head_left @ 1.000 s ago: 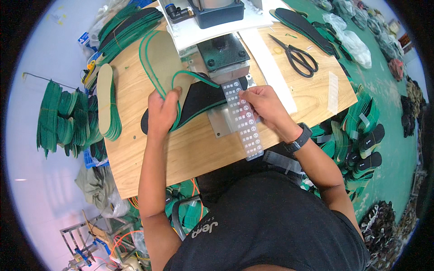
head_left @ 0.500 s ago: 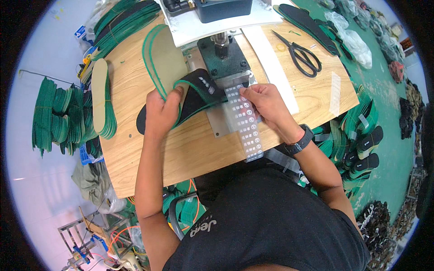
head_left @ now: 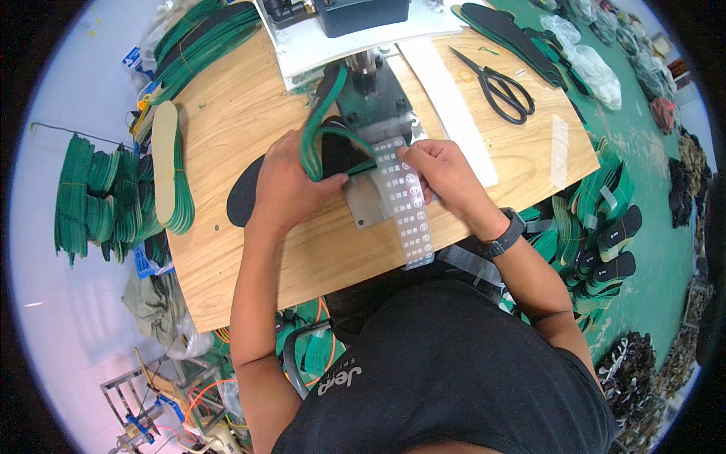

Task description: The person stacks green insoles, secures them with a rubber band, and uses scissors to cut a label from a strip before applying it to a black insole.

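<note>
My left hand (head_left: 287, 181) is closed around a pair of black insoles with green edges (head_left: 311, 144), which are bent upward beside the press. One rounded black end (head_left: 244, 193) sticks out to the left of that hand. Between finger and thumb, my right hand (head_left: 448, 178) pinches a clear film strip with white printed marks (head_left: 412, 216). The strip's upper end lies at the front of the press's dark block (head_left: 382, 102), by the insoles, and its lower end hangs past the table edge. Beneath is a metal plate (head_left: 366, 203).
Black scissors (head_left: 505, 94) lie on the wooden table (head_left: 227, 261), right of a long white strip (head_left: 454, 113). A beige-topped insole stack (head_left: 168, 159) stands at the left edge. More insoles are piled at the back left (head_left: 204, 53) and back right (head_left: 510, 41).
My left hand has moved right and turned, and the insoles, spread flat before, now bend up toward the press. My right hand stays almost where it was with the strip.
</note>
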`<state>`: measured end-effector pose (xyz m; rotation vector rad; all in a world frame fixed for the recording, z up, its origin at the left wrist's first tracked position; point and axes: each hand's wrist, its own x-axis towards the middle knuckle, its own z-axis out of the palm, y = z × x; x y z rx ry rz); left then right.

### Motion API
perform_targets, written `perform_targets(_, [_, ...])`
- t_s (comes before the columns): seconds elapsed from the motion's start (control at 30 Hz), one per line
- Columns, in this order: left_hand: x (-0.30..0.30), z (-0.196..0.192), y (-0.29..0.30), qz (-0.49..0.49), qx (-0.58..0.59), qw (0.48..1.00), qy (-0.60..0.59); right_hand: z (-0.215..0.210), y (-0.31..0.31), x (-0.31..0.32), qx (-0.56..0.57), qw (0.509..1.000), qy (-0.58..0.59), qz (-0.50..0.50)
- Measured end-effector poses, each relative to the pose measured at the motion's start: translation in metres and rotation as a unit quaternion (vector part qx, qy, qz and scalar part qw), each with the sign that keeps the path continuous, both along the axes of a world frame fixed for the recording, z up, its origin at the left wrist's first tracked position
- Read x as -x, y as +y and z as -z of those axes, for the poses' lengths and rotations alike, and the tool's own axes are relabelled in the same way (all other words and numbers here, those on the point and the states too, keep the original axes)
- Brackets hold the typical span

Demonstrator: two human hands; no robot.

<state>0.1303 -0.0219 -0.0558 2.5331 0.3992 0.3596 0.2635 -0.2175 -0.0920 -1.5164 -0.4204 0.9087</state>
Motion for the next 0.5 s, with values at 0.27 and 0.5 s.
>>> perform_targets(0.27, [0.005,0.008,0.008,-0.059,0.082,0.995,0.004,0.009,-0.015,0.0,-0.113,0.983,0.038,0.142])
perform_targets(0.5, [0.011,0.005,0.015,-0.12,0.244,0.951,-0.151,0.001,-0.006,-0.006,-0.1,0.987,0.096,0.081])
